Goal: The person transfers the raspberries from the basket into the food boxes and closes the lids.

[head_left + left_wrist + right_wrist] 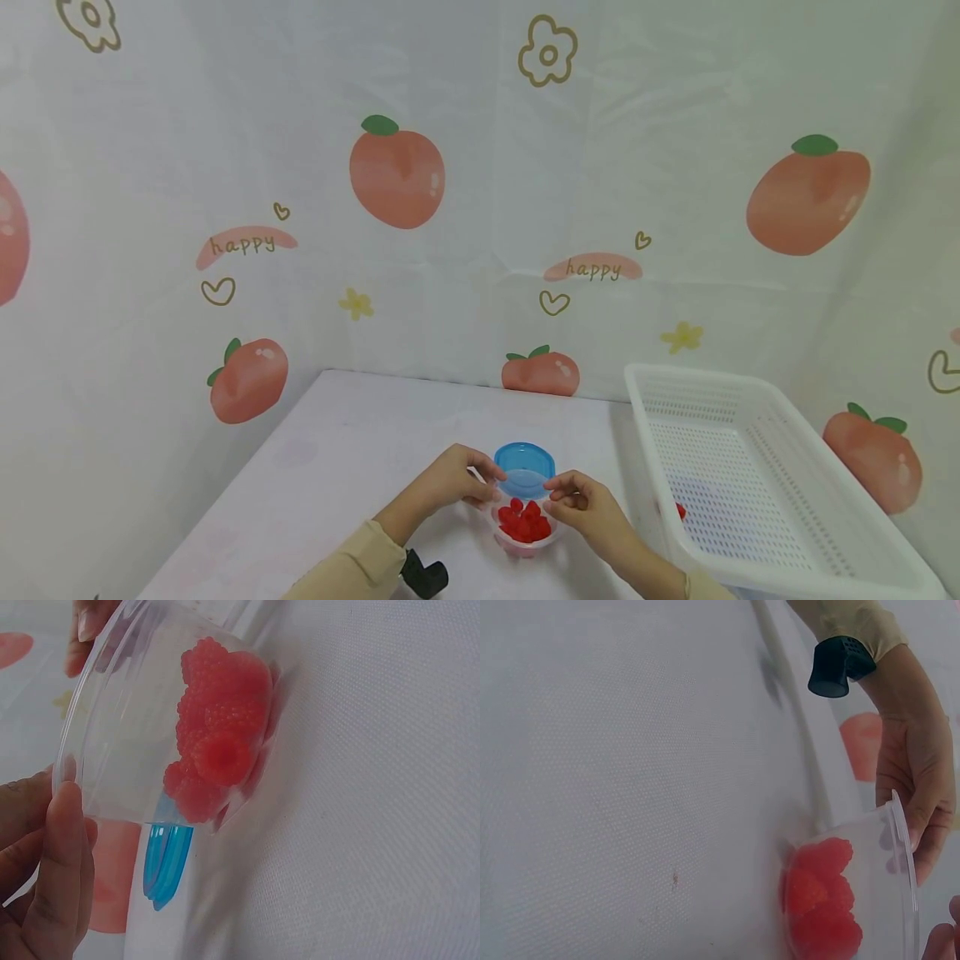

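A clear round plastic container [513, 547] stands on the table with several red raspberries [525, 522] in its bottom. My left hand [457, 477] pinches its rim from the left, thumb and fingers on either side of the edge in the left wrist view. From the right, my right hand [592, 508] holds the rim, its fingertips partly seen through the plastic [112, 750] in that view. Just behind the container lies a blue lid [525, 458]. In the right wrist view the left hand [919, 776] shows beyond the berries [821, 900].
A white perforated basket [731, 467] stands at the right, a small red piece [680, 510] inside by its near left wall. A black wrist device [425, 575] sits by the left sleeve. The printed curtain [465, 317] hangs behind the table [360, 433].
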